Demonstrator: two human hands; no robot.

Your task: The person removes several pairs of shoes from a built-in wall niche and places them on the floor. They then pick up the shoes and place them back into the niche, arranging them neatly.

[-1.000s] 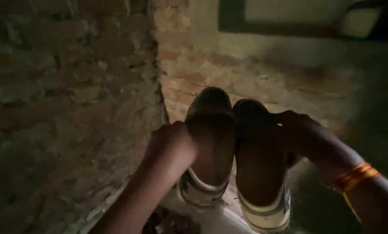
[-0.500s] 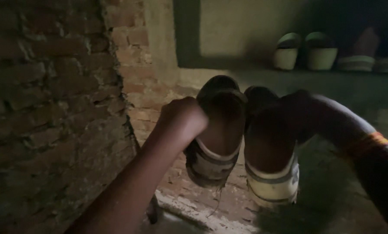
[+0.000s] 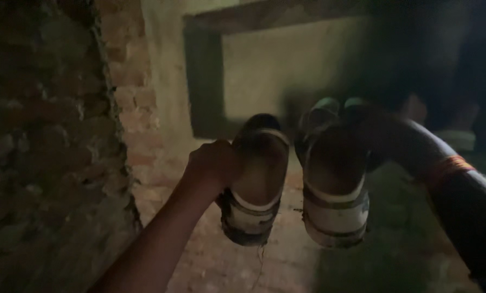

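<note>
My left hand (image 3: pixel 211 163) grips the side of a dark sandal (image 3: pixel 255 179) with a pale worn heel, held up with its footbed towards me. My right hand (image 3: pixel 374 138) holds a second matching sandal (image 3: pixel 334 187) beside it, heel hanging down. The two sandals hang side by side, close together, in the middle of the view. An orange and red band (image 3: pixel 448 167) circles my right wrist. The light is dim and the picture is blurred.
A rough brick wall (image 3: pixel 42 141) fills the left. Behind the sandals stands a plastered wall with a dark-framed recess (image 3: pixel 286 70). Pale footwear (image 3: pixel 456 137) lies on the floor at the far right, partly hidden. Bare ground (image 3: pixel 286 260) lies below.
Both hands have stayed on the sandals while the view swung up and to the right. The brick wall has slid left and the framed recess has come nearer.
</note>
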